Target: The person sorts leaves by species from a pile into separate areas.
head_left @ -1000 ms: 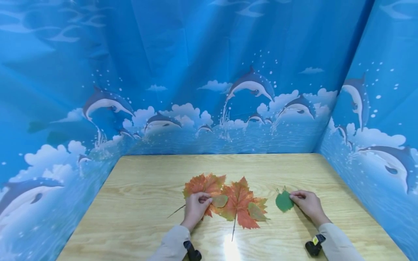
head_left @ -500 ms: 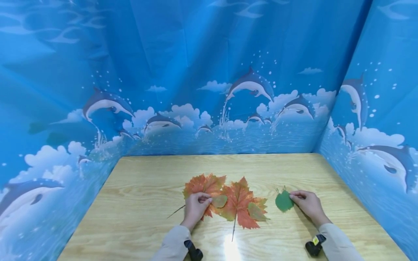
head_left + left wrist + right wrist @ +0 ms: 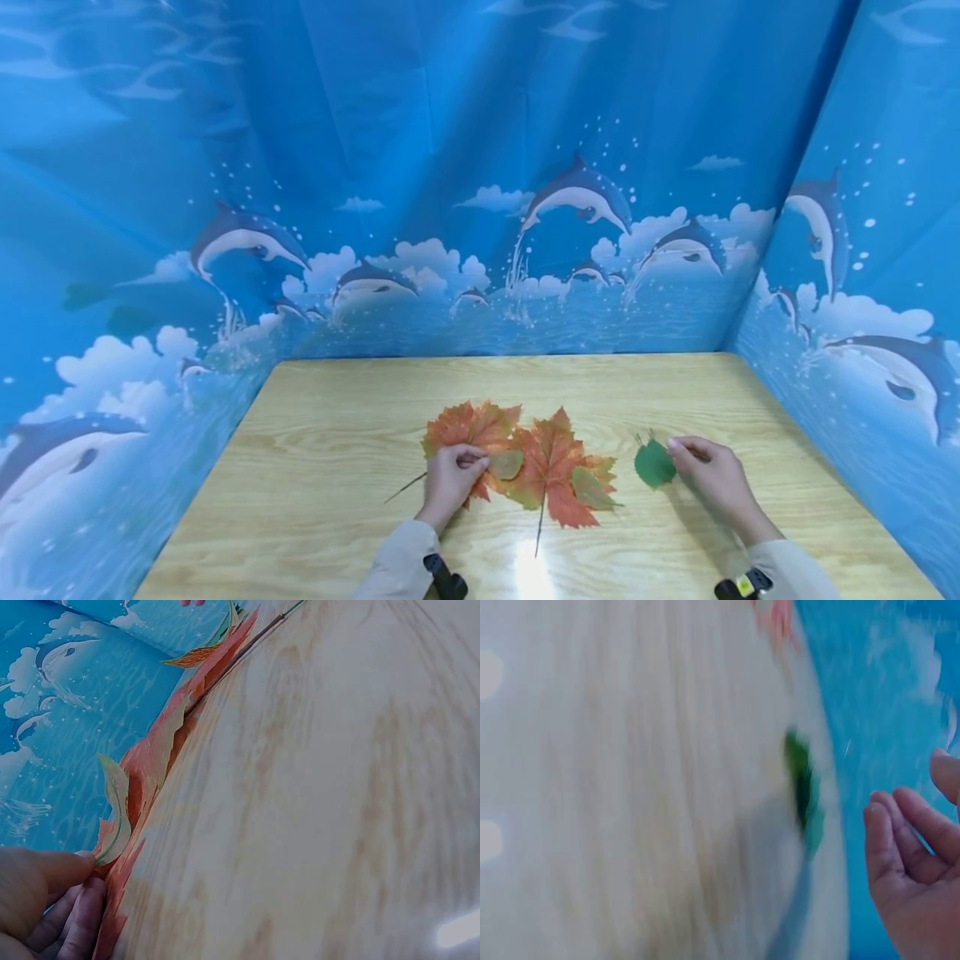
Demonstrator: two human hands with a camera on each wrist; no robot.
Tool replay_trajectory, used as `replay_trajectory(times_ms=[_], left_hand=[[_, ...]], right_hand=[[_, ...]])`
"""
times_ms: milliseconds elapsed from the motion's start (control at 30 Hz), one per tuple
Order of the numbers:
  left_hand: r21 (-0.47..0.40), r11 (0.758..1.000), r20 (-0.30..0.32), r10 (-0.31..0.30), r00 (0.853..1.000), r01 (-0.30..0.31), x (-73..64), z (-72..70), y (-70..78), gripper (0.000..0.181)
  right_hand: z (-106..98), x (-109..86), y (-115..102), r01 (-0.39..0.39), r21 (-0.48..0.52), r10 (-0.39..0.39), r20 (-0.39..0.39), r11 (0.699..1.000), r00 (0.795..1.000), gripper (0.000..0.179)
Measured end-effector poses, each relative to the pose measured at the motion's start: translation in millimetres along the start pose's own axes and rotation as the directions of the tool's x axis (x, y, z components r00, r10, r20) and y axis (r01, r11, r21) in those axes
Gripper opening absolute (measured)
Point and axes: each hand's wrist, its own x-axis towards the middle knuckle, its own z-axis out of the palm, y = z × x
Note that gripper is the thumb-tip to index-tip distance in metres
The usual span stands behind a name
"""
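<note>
My left hand (image 3: 452, 479) pinches the end of a small yellow-green leaf (image 3: 506, 464) between thumb and fingers, over an orange-red maple leaf (image 3: 459, 423). In the left wrist view that small leaf (image 3: 115, 806) curves up from the fingertips. A second maple leaf (image 3: 551, 454) lies just right, with another yellow-green leaf (image 3: 592, 490) on its lower right side. Farther right, a green leaf (image 3: 655, 464) rests on the table, its stems pointing away. Beside it my right hand (image 3: 718, 485) is raised, holding nothing; the right wrist view shows its thumb and fingertips apart from the leaf.
The wood-grain table (image 3: 330, 417) is bordered by a blue dolphin-print curtain (image 3: 420, 325) at the back and both sides. A bright reflection lies near the table's front. Each wrist carries a small black camera (image 3: 448, 579).
My right hand has let go of the green leaf and lifted slightly away to the right. The leaf stays on the table. My left hand keeps its pinch in the same place.
</note>
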Motion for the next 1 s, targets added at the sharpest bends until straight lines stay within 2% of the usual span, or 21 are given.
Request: replay_trajectory(times_ms=[167,233,333,467,633,833,1000], left_hand=[[0.011,0.999,0.011,-0.05,0.999,0.05,1.1,0.3,1.2,0.007],[0.009,0.998,0.014,-0.064,0.998,0.064,1.5,0.4,1.8,0.007],[0.006,0.999,0.018,-0.052,0.999,0.051,1.3,0.3,1.4,0.007],[-0.009,0.999,0.026,-0.049,0.998,0.049,-0.2,-0.1,0.8,0.007],[-0.021,0.999,0.032,-0.028,0.999,0.029,-0.8,-0.6,1.1,0.007],[-0.024,1.0,0.038,-0.019,0.999,0.02,-1.0,-0.8,-0.7,0.007],[-0.022,1.0,0.041,-0.014,0.999,0.015,-1.0,-1.1,-1.7,0.008]], right_hand=[[19,-22.6,-23,-0.01,0.041,0.007,0.064,0.999,0.998,0.056],[29,-30.5,-27,-0.016,0.005,0.016,0.083,1.0,0.996,0.052],[43,-39.8,-31,-0.015,-0.041,0.019,0.098,0.999,0.995,0.044],[59,-47.0,-29,0.03,-0.086,-0.022,0.1,0.996,0.995,0.036],[71,-50.4,-25,0.08,-0.123,-0.071,0.075,0.989,0.995,0.027],[76,-49.7,-24,0.09,-0.172,-0.086,0.03,0.981,0.996,0.012],[77,-49.6,-25,0.086,-0.189,-0.086,0.006,0.978,0.996,0.007]])
